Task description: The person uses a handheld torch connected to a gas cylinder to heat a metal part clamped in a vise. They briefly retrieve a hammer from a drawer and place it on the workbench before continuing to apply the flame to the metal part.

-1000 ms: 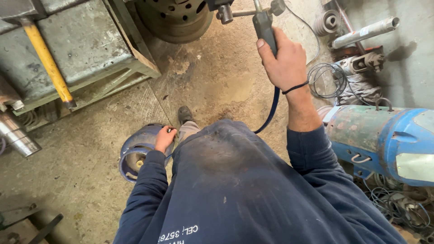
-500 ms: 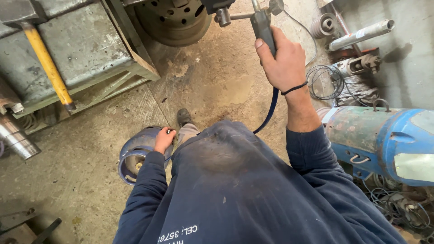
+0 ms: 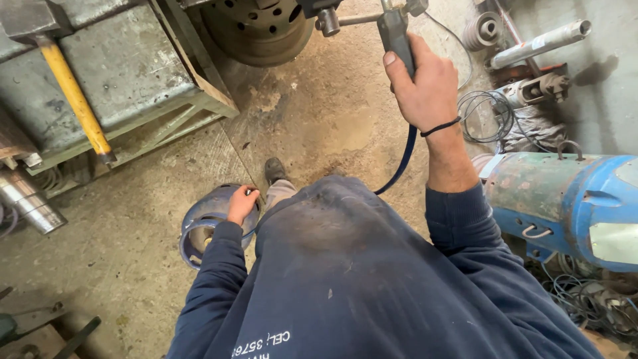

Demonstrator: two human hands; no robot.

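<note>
Right hand fingers clamped on dark metal torch handle with blue hose, far right; left hand fingers curled on small blue gas cylinder, near left on floor.

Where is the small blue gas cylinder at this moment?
In the head view the small blue gas cylinder lies on the concrete floor at lower left, under the left hand, beside the person's shoe.

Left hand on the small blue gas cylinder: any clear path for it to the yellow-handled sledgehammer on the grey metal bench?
Probably yes, with a stretch. The left hand rests on the small blue gas cylinder; only bare concrete floor lies between it and the yellow-handled sledgehammer on the grey metal bench.
</note>
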